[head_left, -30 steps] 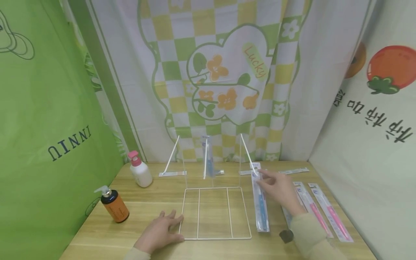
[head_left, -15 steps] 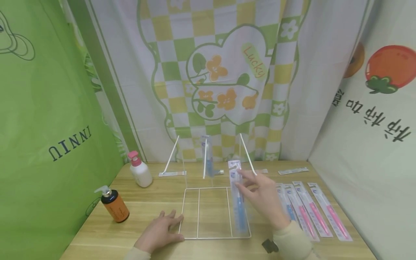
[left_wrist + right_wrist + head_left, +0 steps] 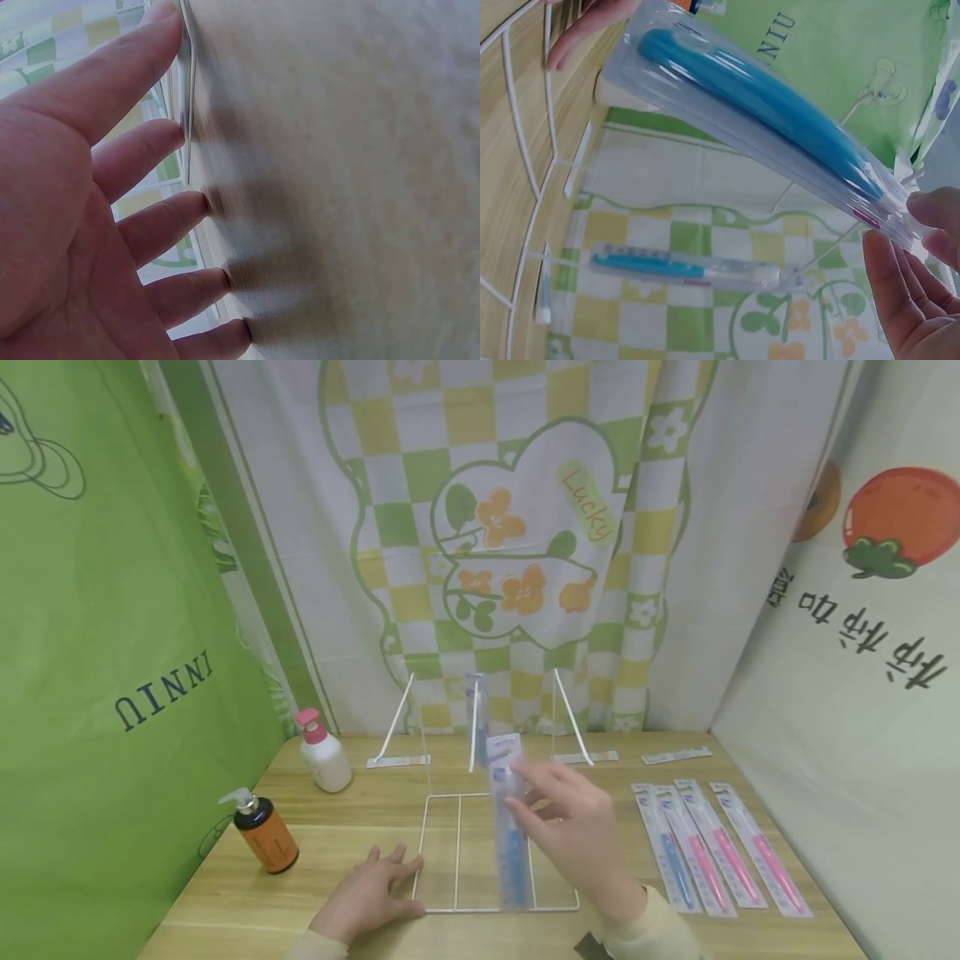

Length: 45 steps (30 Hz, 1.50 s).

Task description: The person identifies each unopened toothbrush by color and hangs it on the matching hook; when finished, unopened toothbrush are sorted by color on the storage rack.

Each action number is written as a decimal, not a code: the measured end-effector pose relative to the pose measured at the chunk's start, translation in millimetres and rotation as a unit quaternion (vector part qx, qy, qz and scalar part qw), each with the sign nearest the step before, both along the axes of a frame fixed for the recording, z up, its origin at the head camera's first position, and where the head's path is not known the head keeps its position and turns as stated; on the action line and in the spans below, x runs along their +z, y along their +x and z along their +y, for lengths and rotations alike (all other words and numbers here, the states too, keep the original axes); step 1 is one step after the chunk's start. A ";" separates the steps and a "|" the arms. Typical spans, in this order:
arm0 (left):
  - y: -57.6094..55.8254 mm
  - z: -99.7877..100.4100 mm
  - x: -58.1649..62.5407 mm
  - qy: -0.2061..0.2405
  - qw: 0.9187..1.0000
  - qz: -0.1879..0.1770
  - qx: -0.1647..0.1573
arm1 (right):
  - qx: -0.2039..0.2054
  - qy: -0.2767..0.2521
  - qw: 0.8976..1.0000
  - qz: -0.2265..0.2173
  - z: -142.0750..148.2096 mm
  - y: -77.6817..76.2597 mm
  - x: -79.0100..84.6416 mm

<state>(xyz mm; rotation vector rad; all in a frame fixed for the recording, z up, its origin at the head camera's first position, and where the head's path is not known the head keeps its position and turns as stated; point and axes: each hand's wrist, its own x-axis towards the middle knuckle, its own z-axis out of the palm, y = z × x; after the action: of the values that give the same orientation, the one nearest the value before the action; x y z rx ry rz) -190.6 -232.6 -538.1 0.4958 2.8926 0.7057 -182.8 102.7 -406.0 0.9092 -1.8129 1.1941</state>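
Near the frame's centre, my right hand [image 3: 573, 831] pinches a packaged toothbrush [image 3: 512, 860].
Lower left, my left hand [image 3: 367, 893], fingers [image 3: 405, 867] spread, touches the wire rack [image 3: 458, 852].

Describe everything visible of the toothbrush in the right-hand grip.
The toothbrush has a smooth, curved blue handle and sits inside a long, clear, plastic-looking pack with a small magenta mark. It is tilted, handle end down, overlapping the white wire rack in the head view; whether they touch is unclear. The right-hand grip pinches the pack near its upper end.
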 end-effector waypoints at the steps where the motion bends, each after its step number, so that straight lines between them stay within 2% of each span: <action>1: -0.2 0.0 0.0 0.000 1.000 -0.001 0.000 | 0.002 -0.001 1.000 0.004 -2.0 2.7 1.4; 9: 0.5 -1.3 0.8 0.008 1.000 -0.005 -0.002 | 0.029 -0.007 0.998 0.047 -20.4 15.9 6.5; 15: 0.5 -2.0 -0.3 0.009 1.000 -0.005 -0.004 | 0.040 -0.004 0.998 0.037 -29.0 13.8 1.6; 23: -1.1 -2.6 -3.7 0.008 1.000 -0.002 -0.006 | 0.027 0.007 0.999 0.020 -32.3 6.3 -7.3; 32: -1.7 -2.9 -3.4 0.011 1.000 -0.002 -0.007 | -0.007 0.016 0.999 0.039 -36.9 -15.6 -17.9; 37: -2.3 -2.7 -5.0 0.008 1.000 -0.003 -0.007 | -0.015 0.007 0.999 0.035 -41.0 -31.8 -24.1; 45: -3.1 -2.9 -7.4 0.002 1.000 -0.001 -0.010 | -0.050 0.002 0.998 0.036 -47.3 -61.4 -29.8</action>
<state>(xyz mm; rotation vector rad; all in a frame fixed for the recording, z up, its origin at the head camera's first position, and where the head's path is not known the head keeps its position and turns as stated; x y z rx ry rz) -193.8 -235.5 -545.5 0.5242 2.8804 0.7086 -244.2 55.4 -435.8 0.8431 -1.7810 1.0827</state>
